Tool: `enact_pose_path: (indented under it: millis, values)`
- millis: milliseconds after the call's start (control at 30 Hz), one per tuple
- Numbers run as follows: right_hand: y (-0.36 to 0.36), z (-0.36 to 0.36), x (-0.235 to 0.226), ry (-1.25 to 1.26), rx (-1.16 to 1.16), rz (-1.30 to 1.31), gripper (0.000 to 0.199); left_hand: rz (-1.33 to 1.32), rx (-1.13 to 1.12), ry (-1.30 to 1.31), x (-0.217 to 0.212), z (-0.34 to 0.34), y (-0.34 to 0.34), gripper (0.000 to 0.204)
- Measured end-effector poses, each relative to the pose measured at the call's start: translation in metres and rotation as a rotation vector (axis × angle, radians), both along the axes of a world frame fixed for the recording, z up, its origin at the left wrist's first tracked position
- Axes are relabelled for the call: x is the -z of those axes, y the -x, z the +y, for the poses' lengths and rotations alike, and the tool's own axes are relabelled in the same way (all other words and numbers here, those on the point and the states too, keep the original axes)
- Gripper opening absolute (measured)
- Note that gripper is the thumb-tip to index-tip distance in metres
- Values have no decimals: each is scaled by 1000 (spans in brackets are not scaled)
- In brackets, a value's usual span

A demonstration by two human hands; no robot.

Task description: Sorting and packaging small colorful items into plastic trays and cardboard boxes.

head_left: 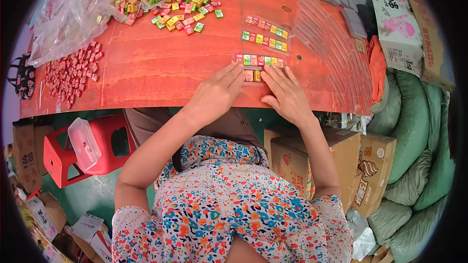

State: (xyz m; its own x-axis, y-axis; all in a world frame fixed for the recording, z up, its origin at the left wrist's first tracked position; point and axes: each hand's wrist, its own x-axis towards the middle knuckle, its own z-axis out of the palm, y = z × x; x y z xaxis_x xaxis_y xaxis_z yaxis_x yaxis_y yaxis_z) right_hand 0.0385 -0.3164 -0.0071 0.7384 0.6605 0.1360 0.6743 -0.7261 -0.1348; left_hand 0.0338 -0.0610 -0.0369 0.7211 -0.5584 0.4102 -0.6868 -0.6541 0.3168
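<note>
Small coloured boxes, wrapped like sweets, stand in several short rows at the middle right of the red table. My left hand (217,91) lies with its fingers stretched out at the left end of the nearest row (250,75). Over that row's right end rests my right hand (287,95), fingers extended and thumb apart. Part of this row is hidden under my fingers. Just beyond it sits another row (261,60) of red, green and yellow boxes in a clear sleeve. Two further rows, a middle one (264,40) and a far one (266,27), lie behind.
Loose coloured boxes (187,7) form a big heap at the far left, near a clear plastic bag (73,19). Red boxes (73,75) are piled at the left edge. Clear plastic sleeves (331,44) cover the table's right side. Below stand red stools (105,151) and cartons (336,151).
</note>
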Motion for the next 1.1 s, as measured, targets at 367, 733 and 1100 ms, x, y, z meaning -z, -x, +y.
enact_pose_path:
  millis: [367, 733, 1100]
  values:
    - [1, 15, -7, -87, -4, -18, 69, 98, -84, 431, -16, 1, -3, 24]
    - [-6, 32, 1, 12, -57, -69, 69, 64, -50, 261, -13, 0, -2, 13]
    - [-10, 12, -1, -447, 68, 257, 57, 94, -48, 384, -15, -5, -8, 10]
